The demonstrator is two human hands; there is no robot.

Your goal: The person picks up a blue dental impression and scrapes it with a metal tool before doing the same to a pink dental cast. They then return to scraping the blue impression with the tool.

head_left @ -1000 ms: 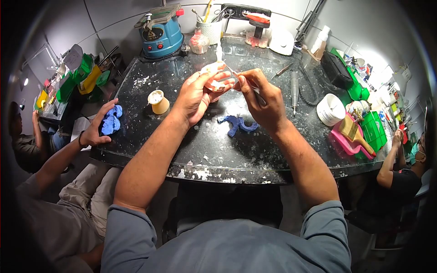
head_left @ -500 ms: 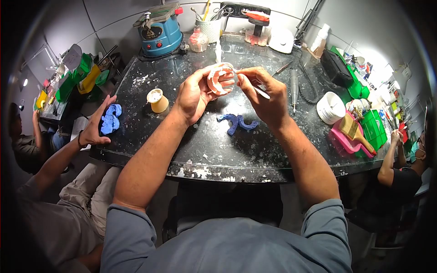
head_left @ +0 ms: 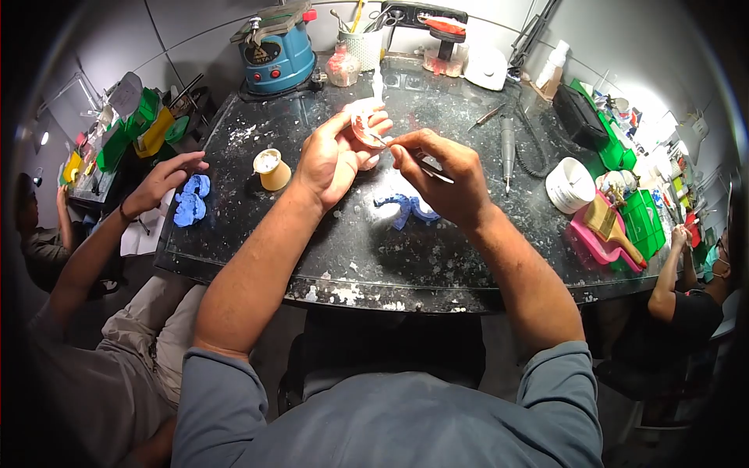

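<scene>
Your left hand (head_left: 329, 160) cradles the model (head_left: 363, 129), fingers curled; your right hand (head_left: 446, 169) pinches the tool (head_left: 381, 141). Press lightly, steadily.

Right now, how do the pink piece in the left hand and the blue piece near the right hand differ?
Colour: the pink piece is pink with pale areas, while the blue piece is blue.
Place: the pink piece is in the left hand, raised off the bench; the blue piece lies on the bench.
Both have a curved shape.
</scene>
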